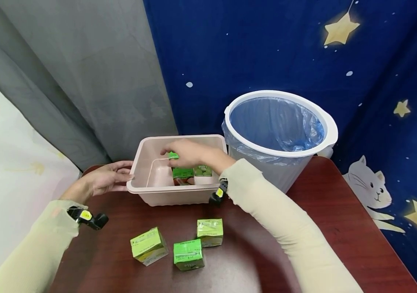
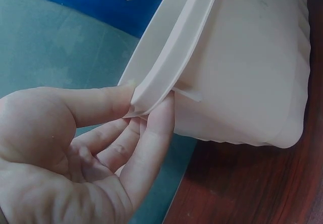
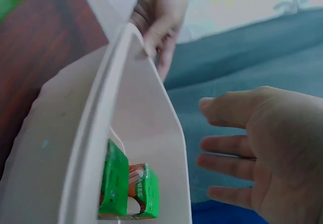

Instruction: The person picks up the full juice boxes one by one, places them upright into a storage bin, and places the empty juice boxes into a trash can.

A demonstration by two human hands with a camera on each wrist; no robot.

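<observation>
My left hand (image 1: 107, 178) pinches the rim of a pale pink plastic tub (image 1: 175, 198) at its left end, thumb on top and fingers beneath, as the left wrist view shows closely. Over the tub reaches my right hand (image 1: 188, 154). In the right wrist view its fingers (image 3: 229, 163) are spread and extended, with nothing between them. Inside the tub lie small green cartons, among them one carton (image 1: 183, 173) near the front wall and another carton (image 1: 203, 170) to its right. My right hand partly hides a carton (image 1: 173, 155) farther back.
Three small cartons stand on the dark red table (image 1: 340, 228) in front of the tub: a yellow-green one (image 1: 149, 246), a bright green one (image 1: 188, 254) and another yellow-green one (image 1: 210, 232). A white bin (image 1: 282, 152) with a clear liner stands at the back right. Curtains hang behind.
</observation>
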